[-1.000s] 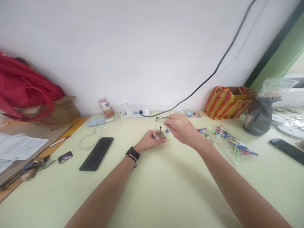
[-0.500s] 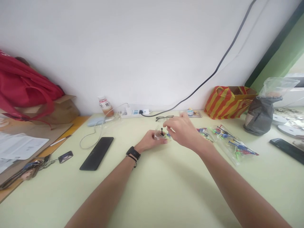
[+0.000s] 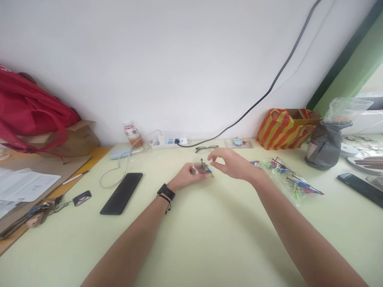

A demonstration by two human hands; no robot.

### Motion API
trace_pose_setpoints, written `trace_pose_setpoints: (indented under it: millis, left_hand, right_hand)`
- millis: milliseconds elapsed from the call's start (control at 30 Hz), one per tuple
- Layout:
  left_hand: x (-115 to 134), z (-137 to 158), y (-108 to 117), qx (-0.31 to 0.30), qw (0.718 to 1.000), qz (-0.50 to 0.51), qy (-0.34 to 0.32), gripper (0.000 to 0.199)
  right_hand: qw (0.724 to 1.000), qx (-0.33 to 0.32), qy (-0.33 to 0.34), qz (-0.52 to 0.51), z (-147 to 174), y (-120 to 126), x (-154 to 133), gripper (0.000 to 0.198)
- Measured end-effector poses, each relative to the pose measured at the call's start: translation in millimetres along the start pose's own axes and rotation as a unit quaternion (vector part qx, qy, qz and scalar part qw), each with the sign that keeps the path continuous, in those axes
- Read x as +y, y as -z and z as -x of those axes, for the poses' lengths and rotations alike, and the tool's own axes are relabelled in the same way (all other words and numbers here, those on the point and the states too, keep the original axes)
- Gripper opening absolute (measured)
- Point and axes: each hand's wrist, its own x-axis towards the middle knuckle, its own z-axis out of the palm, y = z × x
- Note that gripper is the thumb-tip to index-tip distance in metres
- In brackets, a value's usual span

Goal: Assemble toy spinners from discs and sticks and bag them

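Note:
My left hand (image 3: 186, 176), a black watch (image 3: 166, 192) on its wrist, grips a small clear plastic bag of colored plastic pieces (image 3: 208, 169). A dark arrow-tipped plastic piece (image 3: 202, 161) stands up at the bag's opening. To the right, my right hand (image 3: 232, 163) hovers just above the bag with thumb and fingers curved and a gap between them. Nothing shows in those fingers. Partly behind my right forearm lie further clear bags (image 3: 291, 177) of blue, red, green and black plastic pieces.
Eyeglasses (image 3: 207, 148) lie beyond my hands, before a power strip (image 3: 170, 142). A black phone-like slab (image 3: 121, 193) and keys (image 3: 44, 211) are at left. On the right stand a striped bag (image 3: 287, 129) and a grey bag (image 3: 324, 145); another person's hand (image 3: 371, 162) shows at the edge.
My right hand has lowered slightly, its fingers curving above the bag. The bag in my left hand has tilted, showing more colored pieces. Another person's hand has appeared at the right edge.

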Motion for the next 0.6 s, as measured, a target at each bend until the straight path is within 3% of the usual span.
trace_pose_setpoints:
  millis: [133, 233, 433, 500, 600]
  left_hand:
    - [14.6, -2.0, -0.2, -0.065, 0.995, 0.068, -0.022, 0.049]
    - [22.1, 1.3, -3.9, -0.037, 0.997, 0.069, -0.005, 0.036]
    - [24.5, 38.1, -22.6, -0.033, 0.994, 0.101, 0.019, 0.039]
    - [23.9, 50.0, -31.9, -0.03, 0.99, 0.134, 0.032, 0.046]
    - [21.8, 58.2, -45.2, 0.03, 0.991, 0.128, 0.039, 0.046]
  right_hand:
    - [0.999, 0.034, 0.005, -0.036, -2.5, 4.2, -3.2, 0.013]
    - [0.998, 0.046, 0.001, -0.04, 3.7, 9.4, -12.4, 0.014]
    - [0.997, 0.012, -0.026, -0.068, 41.4, -1.2, -23.1, 0.016]
    - [0.995, 0.039, -0.04, -0.082, 53.7, -10.2, -23.0, 0.015]
    - [0.99, 0.09, -0.045, -0.101, 65.2, -22.2, -21.3, 0.012]
